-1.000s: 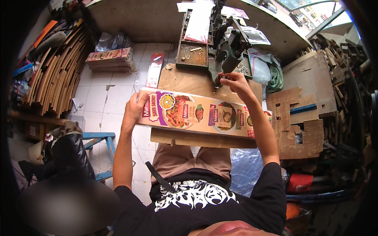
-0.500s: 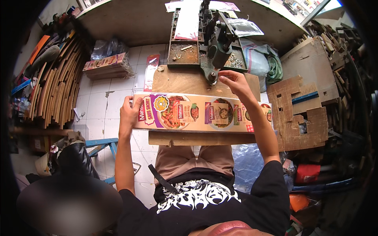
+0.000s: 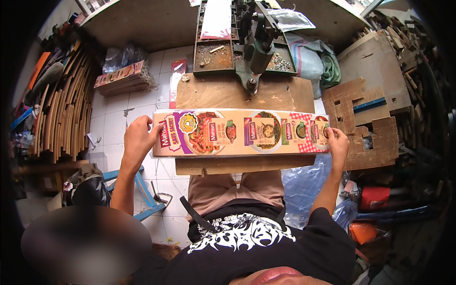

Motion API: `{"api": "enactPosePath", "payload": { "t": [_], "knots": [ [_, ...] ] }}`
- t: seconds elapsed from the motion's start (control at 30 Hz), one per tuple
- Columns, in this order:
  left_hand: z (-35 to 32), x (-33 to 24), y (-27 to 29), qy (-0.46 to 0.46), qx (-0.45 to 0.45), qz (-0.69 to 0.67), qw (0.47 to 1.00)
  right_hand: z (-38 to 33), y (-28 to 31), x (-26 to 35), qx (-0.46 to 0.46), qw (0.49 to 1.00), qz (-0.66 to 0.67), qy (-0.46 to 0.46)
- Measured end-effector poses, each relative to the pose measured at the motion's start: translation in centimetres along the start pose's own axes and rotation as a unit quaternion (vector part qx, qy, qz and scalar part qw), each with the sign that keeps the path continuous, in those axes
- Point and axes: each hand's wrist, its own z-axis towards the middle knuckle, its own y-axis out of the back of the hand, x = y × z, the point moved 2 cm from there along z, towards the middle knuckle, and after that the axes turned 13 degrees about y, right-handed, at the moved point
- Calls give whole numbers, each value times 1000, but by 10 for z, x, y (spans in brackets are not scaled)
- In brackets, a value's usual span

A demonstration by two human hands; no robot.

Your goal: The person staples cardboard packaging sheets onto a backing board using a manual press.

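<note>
A stack of long printed cards (image 3: 240, 147) with pictures of food dishes lies crosswise in front of me, over the wooden board (image 3: 285, 97). My left hand (image 3: 140, 137) grips its left end, thumb toward the printed face. At the opposite end, my right hand (image 3: 337, 143) pinches the right edge, fingers bent over the corner. Just beyond the stack stands a dark green hand press (image 3: 258, 59), its rounded nose above the board; neither hand touches it.
Behind the board is a compartment tray (image 3: 213, 59) with small metal fittings. Bundled printed cards (image 3: 124, 78) sit on the tiled floor at left. Cut wooden panels (image 3: 380, 142) lean at right, and a blue metal frame (image 3: 142, 190) stands at lower left.
My right hand has left the press nose and come down to the right end of the card stack. My left hand has moved left with the stack, which has also shifted left.
</note>
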Motion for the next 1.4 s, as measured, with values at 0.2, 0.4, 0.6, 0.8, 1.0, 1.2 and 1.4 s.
{"api": "enactPosePath", "payload": {
  "t": [0.2, 0.4, 0.6, 0.8, 1.0, 1.2, 1.4],
  "knots": [
    [-10, -2, -10, 63, -31, -40, 997, -6, -11, 5, -57, 998, -10, 5],
    [-36, -6, -24, 117, -136, -131, 975, -13, -3, 28, -80, 996, -44, -15],
    [-37, -2, -22, 104, -155, -175, 967, -12, -6, 29, -79, 995, -61, -29],
    [-22, 21, -24, 127, 54, -599, 789, -5, -23, -6, -85, 996, 20, -28],
    [-32, 19, -9, 54, 161, -656, 735, -3, -28, -23, -92, 986, 140, -4],
    [-64, 2, 38, -35, 92, -687, 720, -5, -3, -39, -107, 927, 357, -24],
    [-89, 10, 58, -285, -198, -576, 740, -58, 87, -1, -140, 550, 821, 60]
  ]
}}
